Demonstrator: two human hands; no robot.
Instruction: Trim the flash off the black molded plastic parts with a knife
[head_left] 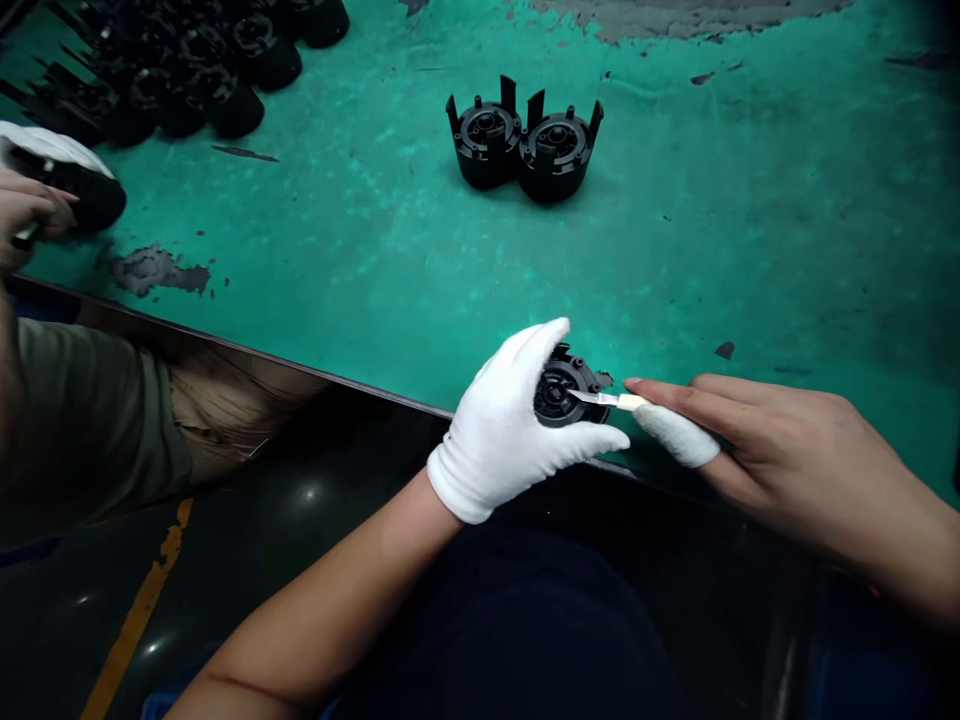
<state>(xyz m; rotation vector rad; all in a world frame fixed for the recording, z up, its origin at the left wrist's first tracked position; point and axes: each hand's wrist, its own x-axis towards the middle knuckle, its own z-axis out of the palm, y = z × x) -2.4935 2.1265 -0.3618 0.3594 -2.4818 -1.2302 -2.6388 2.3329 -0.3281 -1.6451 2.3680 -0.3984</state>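
Observation:
My left hand (502,425), in a white glove, grips a round black plastic housing (553,392) at the table's near edge. The housing's open face, with rings and small posts, is turned up towards me. My right hand (757,430) is bare apart from a white cover on the thumb. Between its thumb and fingers is a craft knife (626,402) with a pale handle. The blade points left and lies over the inside of the housing; whether it touches the plastic I cannot tell.
Two similar black housings (556,155) with upright prongs stand farther back on the green table (337,240). Many more housings (232,105) crowd the far left. At the left edge a co-worker's hands (34,205) hold another black part. The table's front edge runs diagonally.

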